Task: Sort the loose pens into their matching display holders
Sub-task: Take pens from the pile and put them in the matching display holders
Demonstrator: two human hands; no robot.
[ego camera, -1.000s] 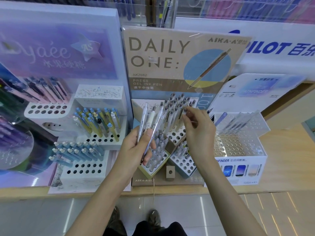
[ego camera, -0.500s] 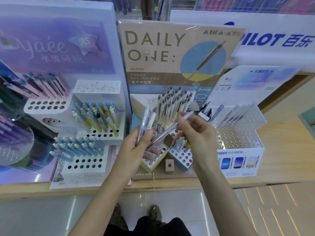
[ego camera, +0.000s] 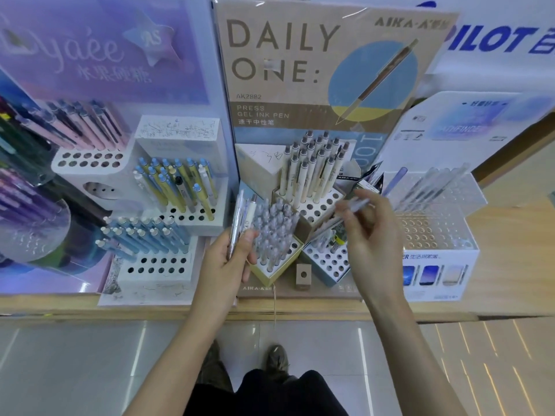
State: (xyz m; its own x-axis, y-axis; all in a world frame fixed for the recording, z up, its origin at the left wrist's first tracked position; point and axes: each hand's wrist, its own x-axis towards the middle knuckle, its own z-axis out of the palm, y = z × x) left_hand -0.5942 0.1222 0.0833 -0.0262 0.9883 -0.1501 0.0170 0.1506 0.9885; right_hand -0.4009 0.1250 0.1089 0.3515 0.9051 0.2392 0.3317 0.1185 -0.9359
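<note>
From my end, the DAILY ONE display point(ego camera: 300, 70) fills centre frame, and its cream-pen holder point(ego camera: 315, 210) tilts toward me so the free holes show. At low centre the left hand point(ego camera: 222, 265) is wrapped round a bundle of pale pens point(ego camera: 240, 217), held upright as stock. To its right, the right hand point(ego camera: 372, 235) pinches a single pen point(ego camera: 351, 207), blurred, slanted above that holder. I judge it is seeking its match.

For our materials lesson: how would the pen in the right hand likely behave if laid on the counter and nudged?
The pen looks slim and straight, so probably stiff and light: the right hand holds it in its fingers alone. Its barrel seems round, so it may roll on the counter.
</note>
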